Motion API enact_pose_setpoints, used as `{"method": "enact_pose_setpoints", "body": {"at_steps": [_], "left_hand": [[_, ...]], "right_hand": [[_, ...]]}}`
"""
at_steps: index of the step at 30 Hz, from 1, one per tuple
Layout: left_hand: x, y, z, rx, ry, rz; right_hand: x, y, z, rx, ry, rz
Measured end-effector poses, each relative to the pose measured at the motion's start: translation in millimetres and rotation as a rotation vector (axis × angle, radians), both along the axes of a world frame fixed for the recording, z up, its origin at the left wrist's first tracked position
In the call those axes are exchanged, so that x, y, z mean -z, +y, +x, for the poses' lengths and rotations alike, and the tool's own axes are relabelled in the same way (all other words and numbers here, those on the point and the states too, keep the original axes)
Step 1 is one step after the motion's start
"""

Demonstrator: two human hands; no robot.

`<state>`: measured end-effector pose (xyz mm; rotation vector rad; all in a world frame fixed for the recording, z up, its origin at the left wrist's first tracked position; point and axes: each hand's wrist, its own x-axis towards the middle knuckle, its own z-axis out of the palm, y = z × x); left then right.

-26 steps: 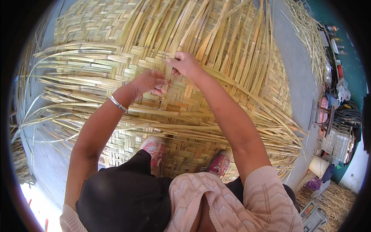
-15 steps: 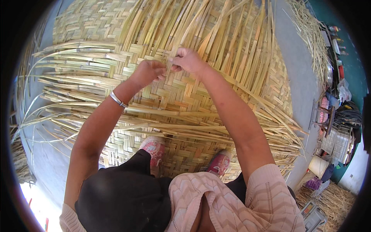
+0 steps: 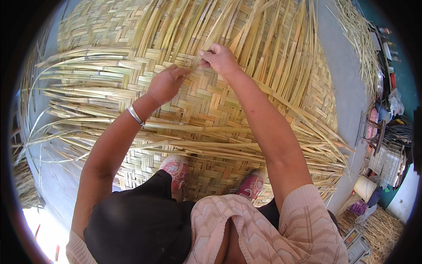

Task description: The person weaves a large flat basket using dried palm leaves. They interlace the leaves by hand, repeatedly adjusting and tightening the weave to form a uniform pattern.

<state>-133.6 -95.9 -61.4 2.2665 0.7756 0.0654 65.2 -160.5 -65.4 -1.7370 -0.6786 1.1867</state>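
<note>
Through the head camera I have 2 bare hands over a woven mat (image 3: pixel 206 105) spread across the grey floor (image 3: pixel 340 90). The right hand (image 3: pixel 221 61) clamps a pale strip (image 3: pixel 197 60) between thumb and bent fingers, at the far edge of the tight weave. The left hand (image 3: pixel 168 82) sits lower and nearer me, fingertips at the same strip; I cannot tell whether they pinch it or only steady it. The hands stand slightly apart, which I judge keeps that short length straight and controllable.

Unwoven strips (image 3: pixel 281 61) fan away beyond the right hand, perhaps left long so that each can be lifted singly. More loose ends (image 3: pixel 85 72) jut out to the left, and a bundle of strips (image 3: pixel 211 146) lies crosswise between hands and feet (easy to snag, I think). The 2 pink shoes (image 3: pixel 177 170) rest on the mat itself, so that part is pinned. A black cloth (image 3: pixel 140 220) blocks my lower view. Off right, well apart, are a pale bucket (image 3: pixel 365 189) and a straw heap (image 3: pixel 380 229).
</note>
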Motion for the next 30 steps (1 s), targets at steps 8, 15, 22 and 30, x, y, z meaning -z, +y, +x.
{"method": "enact_pose_setpoints", "body": {"at_steps": [8, 15, 22, 30], "left_hand": [[-8.4, 1.6, 7.8, 0.053, 0.039, 0.028], [-9.5, -5.9, 26.3, 0.048, 0.186, 0.120], [0.1, -5.8, 25.7, 0.036, 0.110, 0.166], [-7.9, 32.9, 41.5, -0.163, -0.151, -0.133]], "right_hand": [[9.3, 0.5, -4.6, 0.023, -0.022, 0.050], [3.1, -6.4, -15.7, -0.005, -0.223, 0.033], [11.7, -0.6, -25.7, -0.067, -0.518, 0.106], [14.2, 9.9, -19.5, -0.113, -0.463, -0.013]]}}
